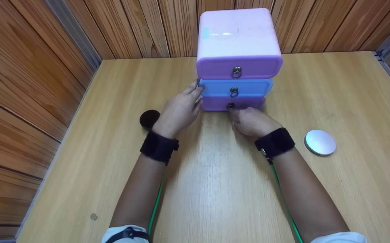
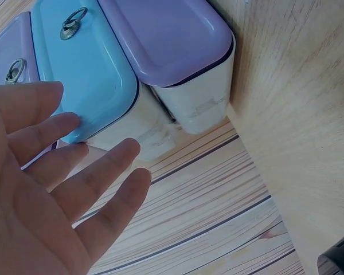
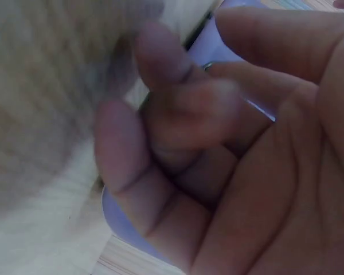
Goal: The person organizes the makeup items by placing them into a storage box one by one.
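A small drawer cabinet (image 1: 239,33) stands at the back, with a purple top drawer (image 1: 212,69), a blue middle drawer (image 1: 215,88) and a purple bottom drawer (image 1: 212,104). Each front bears a metal ring pull. My left hand (image 1: 180,111) lies along the cabinet's left side, its fingertips at the blue drawer's edge; in the left wrist view its fingers (image 2: 97,183) are spread and loosely bent. At the bottom drawer, my right hand (image 1: 254,121) has its index finger at the ring pull (image 1: 230,105). Its other fingers (image 3: 126,149) curl inward, and they partly hide the ring.
A dark round object (image 1: 149,118) sits beside my left wrist. On the right lies a silvery round disc (image 1: 320,142). Wood-panelled walls (image 1: 124,27) border the table (image 1: 208,202) at the back and sides. Green cables run along both forearms.
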A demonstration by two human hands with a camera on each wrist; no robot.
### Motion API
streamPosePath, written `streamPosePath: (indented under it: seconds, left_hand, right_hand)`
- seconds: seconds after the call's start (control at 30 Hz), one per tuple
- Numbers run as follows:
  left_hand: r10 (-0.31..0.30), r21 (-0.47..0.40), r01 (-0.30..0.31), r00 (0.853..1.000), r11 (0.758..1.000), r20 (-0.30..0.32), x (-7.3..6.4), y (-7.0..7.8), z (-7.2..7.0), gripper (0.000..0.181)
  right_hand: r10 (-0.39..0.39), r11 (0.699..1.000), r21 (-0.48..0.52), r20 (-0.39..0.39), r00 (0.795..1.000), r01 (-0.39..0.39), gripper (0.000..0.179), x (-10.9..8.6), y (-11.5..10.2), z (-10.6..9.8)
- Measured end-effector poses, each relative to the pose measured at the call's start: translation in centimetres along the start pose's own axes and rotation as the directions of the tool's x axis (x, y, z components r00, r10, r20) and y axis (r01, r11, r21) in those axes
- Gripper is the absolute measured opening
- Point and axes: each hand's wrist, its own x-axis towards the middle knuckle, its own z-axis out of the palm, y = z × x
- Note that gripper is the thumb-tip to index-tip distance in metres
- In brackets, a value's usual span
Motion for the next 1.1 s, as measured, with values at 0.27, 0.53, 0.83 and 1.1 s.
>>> streamPosePath:
  seconds: [0.27, 0.53, 0.83, 1.1]
  left_hand:
    - [0.004, -0.01, -0.004, 1.0, 1.0, -0.002, 0.2, 0.1, 0.0, 0.046]
    - [0.048, 0.009, -0.047, 0.996, 0.999, -0.071, 0.1, -0.2, 0.1, 0.041]
    - [0.069, 0.015, -0.068, 0.993, 0.998, -0.099, 0.2, -0.3, 0.2, 0.04]
    - [0.04, 0.036, -0.038, 0.997, 0.999, -0.065, 0.1, -0.2, 0.0, 0.043]
  right_hand:
    - [-0.022, 1.0, 0.005, -0.121, 0.992, 0.022, 0.031, -0.2, -0.5, 0.0]
    - [-0.063, 0.998, -0.021, -0.162, 0.985, 0.061, 0.018, -0.4, -1.4, -0.2]
    - [-0.051, 0.994, -0.102, -0.031, 0.998, 0.048, 0.015, -1.6, -3.8, -1.2]
    - [-0.059, 0.985, -0.165, -0.02, 0.998, 0.055, 0.021, -3.2, -5.1, -0.1]
